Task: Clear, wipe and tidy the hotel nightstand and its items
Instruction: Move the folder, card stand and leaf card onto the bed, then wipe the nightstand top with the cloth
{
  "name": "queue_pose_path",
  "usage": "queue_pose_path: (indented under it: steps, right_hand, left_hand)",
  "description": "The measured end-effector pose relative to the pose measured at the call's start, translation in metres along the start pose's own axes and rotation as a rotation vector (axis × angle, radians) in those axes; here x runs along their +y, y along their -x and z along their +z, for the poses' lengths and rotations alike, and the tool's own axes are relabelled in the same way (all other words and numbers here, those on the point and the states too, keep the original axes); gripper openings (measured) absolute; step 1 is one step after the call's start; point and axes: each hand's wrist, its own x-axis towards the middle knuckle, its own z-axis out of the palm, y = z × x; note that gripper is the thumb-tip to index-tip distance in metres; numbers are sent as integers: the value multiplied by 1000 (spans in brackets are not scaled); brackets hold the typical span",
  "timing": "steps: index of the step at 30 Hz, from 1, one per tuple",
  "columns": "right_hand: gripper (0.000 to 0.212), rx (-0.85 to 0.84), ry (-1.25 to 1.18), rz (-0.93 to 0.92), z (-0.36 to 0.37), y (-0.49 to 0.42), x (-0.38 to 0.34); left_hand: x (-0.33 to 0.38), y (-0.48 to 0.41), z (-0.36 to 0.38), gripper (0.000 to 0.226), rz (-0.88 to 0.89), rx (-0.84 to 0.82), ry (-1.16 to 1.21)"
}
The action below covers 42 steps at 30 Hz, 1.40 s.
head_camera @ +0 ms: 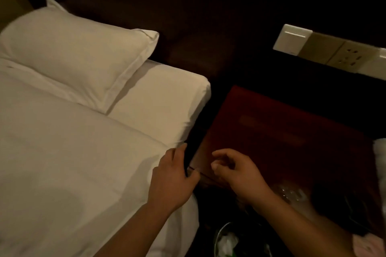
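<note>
Fingers (217, 155) of the right hand (236, 171) curl loosely inward above the near left corner of the nightstand (282, 131), thumb and forefinger drawn close together; whether they pinch anything cannot be told in the dim, blurred light. Just to its left, the left hand (173, 177) lies with fingers pressed together and extended, its thumb touching that same corner and its fingertips resting along the edge of the mattress (167, 100), in the dark gap between bed and nightstand. Two hands show, both bare, and neither holds anything that can be made out.

Nearest of all, below the forearms, one waste bin (227, 240) stands on the floor with crumpled white paper inside. Close to the nightstand's near edge, beyond the right forearm, sits something clear and glassy (292, 194), too blurred to name. One white pillow (79, 52) lies at the head of the bed. On the far wall above the nightstand's back edge runs one switch and socket panel (334, 50).
</note>
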Motion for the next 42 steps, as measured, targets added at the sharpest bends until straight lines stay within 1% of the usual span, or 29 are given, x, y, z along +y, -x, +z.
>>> queue_pose_path:
  steps: [9,12,15,17,19,20,21,22,23,25,26,27,28,29,31,33,35,37,40,41,42]
  right_hand:
    - [23,76,-41,50,-70,23,50]
    - [21,116,-86,69,-97,30,73]
    - [23,201,-90,61,-132,42,101]
    - [27,336,34,21,-159,53,123]
    - [32,521,339,-39,-188,65,148]
    - [36,579,505,-50,-202,71,160]
    - [42,586,628,-13,-214,76,172]
    - [52,548,724,57,-222,80,184]
    - [62,477,816,138,-227,84,196]
    - [76,281,974,258,-227,85,218]
    - [78,206,1001,270,-224,84,228]
    - [79,176,1001,258,-222,82,235]
    - [78,186,986,223,-223,78,240]
    - [72,238,962,174,-224,74,244]
    - [51,377,837,129,-227,68,244]
    - [28,494,584,143,-228,67,236]
    - [13,585,330,161,-227,67,224]
    - [12,604,-14,189,-229,70,213]
    - [18,523,-538,259,-242,80,202]
    - [22,515,-642,273,-247,84,201]
    - [23,523,-696,278,-252,87,202]
  left_hand:
    - [44,-22,59,72,48,-101,-26]
    - [52,-28,80,67,57,-134,-104]
    - [55,-35,98,64,123,-151,-221]
    - [56,-44,108,62,169,-148,-313]
    - [54,-55,118,68,201,-153,-409]
    - [52,-62,124,69,212,-157,-454]
    - [48,-69,130,67,220,-160,-486]
    - [44,-77,137,63,224,-157,-504]
    - [40,-84,144,58,223,-155,-512]
    - [32,-95,157,55,203,-164,-517]
    - [30,-98,164,57,193,-164,-521]
    - [28,-99,170,59,188,-153,-526]
    - [26,-99,175,60,188,-133,-529]
    - [25,-98,179,61,193,-109,-531]
    - [21,-96,184,60,202,-78,-534]
    - [20,-95,184,59,202,-76,-535]
    - [22,-95,182,59,200,-74,-533]
    - [25,-94,181,59,203,-71,-528]
    - [24,-94,180,58,205,-61,-516]
    - [24,-94,180,58,205,-60,-518]
    - [24,-94,180,58,205,-59,-520]
